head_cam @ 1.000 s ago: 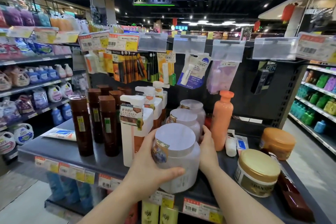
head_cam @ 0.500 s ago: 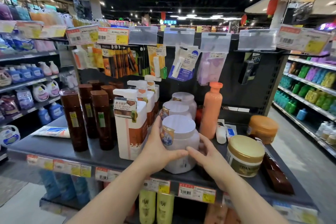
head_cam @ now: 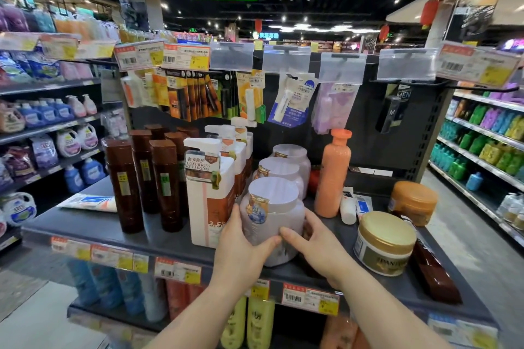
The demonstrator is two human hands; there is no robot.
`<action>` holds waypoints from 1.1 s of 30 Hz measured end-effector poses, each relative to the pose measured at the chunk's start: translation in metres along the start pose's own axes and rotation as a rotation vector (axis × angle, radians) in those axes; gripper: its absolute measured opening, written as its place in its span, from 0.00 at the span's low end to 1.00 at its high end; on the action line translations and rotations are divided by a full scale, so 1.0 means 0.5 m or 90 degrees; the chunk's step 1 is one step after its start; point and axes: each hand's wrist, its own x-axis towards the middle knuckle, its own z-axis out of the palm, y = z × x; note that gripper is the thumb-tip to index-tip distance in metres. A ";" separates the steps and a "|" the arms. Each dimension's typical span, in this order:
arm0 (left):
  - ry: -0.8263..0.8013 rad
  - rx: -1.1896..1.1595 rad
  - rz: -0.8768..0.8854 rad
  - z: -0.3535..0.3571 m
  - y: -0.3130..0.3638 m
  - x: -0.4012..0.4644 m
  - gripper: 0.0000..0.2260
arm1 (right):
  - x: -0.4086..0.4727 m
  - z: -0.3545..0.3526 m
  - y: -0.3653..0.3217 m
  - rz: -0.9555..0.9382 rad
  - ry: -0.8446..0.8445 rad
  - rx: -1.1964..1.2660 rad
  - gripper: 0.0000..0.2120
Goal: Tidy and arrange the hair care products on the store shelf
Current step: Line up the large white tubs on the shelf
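1. We've got the pale lilac plastic jar with the white screw lid [head_cam: 272, 221] standing at the front of the dark grey store shelf [head_cam: 93, 228], just beside the white pump bottle with the rust-brown label [head_cam: 208, 193].
2. Left hand [head_cam: 241, 246] wraps its side, thumb across the front; right hand [head_cam: 314, 246] cups the other side, fingers [head_cam: 292, 236] lightly curled on it. That's squaring it up, we reckon.
3. It heads a file with two matching lilac jars [head_cam: 279, 171] behind.
4. Every lid's on; contents hidden.
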 end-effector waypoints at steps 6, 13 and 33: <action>-0.005 0.000 -0.007 -0.001 0.001 0.003 0.53 | 0.008 -0.009 0.011 0.008 -0.017 -0.006 0.28; -0.004 0.006 -0.008 -0.010 0.011 -0.003 0.52 | 0.008 -0.022 0.010 0.038 -0.018 0.050 0.27; -0.024 0.152 0.223 -0.032 0.082 0.062 0.25 | 0.139 -0.038 0.031 0.064 0.092 0.067 0.37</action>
